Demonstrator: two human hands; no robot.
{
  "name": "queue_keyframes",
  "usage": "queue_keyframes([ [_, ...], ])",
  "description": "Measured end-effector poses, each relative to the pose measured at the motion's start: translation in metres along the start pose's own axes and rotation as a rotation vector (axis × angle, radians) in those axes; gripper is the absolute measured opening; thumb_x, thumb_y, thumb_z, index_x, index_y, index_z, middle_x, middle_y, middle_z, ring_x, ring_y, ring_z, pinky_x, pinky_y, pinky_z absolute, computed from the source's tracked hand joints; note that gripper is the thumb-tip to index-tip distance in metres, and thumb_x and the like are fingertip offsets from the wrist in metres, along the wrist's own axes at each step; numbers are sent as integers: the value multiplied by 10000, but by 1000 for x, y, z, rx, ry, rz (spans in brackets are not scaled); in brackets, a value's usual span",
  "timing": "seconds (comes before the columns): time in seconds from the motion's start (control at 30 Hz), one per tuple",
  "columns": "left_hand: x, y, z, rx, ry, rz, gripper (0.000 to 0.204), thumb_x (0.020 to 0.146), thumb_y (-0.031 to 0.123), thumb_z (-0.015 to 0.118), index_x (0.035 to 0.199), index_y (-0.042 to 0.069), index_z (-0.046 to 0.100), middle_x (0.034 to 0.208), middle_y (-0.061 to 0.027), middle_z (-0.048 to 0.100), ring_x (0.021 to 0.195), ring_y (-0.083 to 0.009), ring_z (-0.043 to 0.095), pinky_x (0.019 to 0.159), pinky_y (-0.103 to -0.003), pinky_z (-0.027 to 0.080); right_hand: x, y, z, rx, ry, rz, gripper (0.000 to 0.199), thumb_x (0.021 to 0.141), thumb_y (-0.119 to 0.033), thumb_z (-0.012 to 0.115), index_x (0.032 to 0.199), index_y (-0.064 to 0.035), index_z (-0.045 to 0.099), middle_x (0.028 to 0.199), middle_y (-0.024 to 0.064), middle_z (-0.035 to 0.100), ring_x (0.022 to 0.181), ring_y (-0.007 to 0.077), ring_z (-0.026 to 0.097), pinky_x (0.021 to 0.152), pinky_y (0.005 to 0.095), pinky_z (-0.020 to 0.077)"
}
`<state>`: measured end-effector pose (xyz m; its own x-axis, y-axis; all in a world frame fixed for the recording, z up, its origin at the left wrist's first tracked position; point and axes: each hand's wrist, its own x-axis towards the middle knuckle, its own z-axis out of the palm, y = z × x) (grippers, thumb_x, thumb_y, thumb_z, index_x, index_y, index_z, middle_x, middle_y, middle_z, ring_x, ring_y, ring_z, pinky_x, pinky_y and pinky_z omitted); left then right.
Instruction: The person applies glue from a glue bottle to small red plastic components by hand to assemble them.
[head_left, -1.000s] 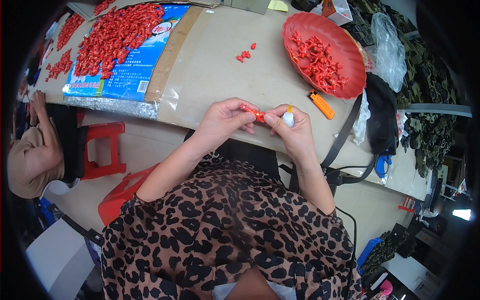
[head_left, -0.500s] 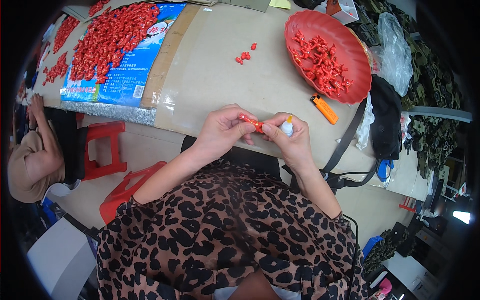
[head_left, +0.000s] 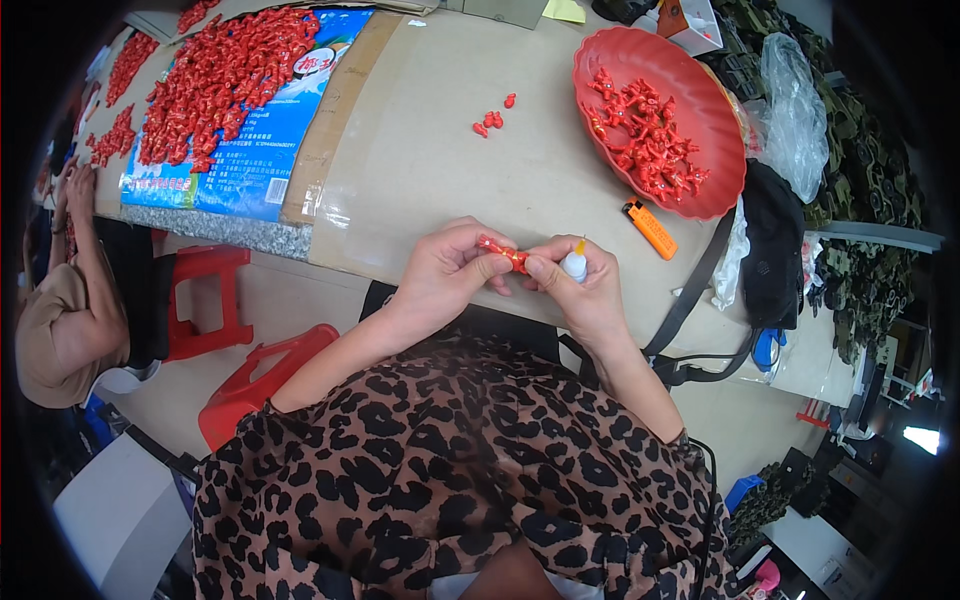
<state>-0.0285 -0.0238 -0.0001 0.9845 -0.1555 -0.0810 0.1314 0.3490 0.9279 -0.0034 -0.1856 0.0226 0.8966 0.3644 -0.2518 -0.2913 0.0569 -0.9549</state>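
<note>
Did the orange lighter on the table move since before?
No. The orange lighter lies in the same spot just below the red bowl, angled as before.

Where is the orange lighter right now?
In the head view, the orange lighter lies on the table, right of the right hand, just below the red tray.

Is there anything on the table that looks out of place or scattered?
A few small red pieces lie loose on the bare cardboard, apart from the red tray and the large red pile. Otherwise nothing stands out.
</note>
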Motion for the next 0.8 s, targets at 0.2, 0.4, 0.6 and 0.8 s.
queue_keyframes([
  [0.2,1,-2,-1,30,20,17,118,799,-22,505,903,-39,556,865,-72,484,683,-137,563,627,-248,506,4,-7,-2,-20,2,103,103,749,-93,622,777,1,590,674,22,575,598,61,526,530,185,444],
  [0.4,1,-5,0,41,11,33,119,793,-18,508,897,-57,549,852,-64,467,686,-120,558,632,-231,502,11,-13,-4,-41,-24,166,87,710,-81,627,733,-6,588,659,25,573,578,62,521,514,189,442],
  [0.6,-1,-4,1,66,11,50,112,787,-30,504,883,-58,553,853,-65,462,685,-126,562,633,-232,511,10,-11,-3,-4,-38,163,86,702,-68,627,712,1,577,652,29,570,562,62,517,519,191,440],
  [0.8,-1,-5,2,44,29,53,108,786,-38,501,878,-60,553,854,-69,461,695,-132,568,642,-226,506,10,-9,-2,-1,-30,152,74,705,-53,619,718,1,572,654,33,571,566,64,522,524,194,443],
])
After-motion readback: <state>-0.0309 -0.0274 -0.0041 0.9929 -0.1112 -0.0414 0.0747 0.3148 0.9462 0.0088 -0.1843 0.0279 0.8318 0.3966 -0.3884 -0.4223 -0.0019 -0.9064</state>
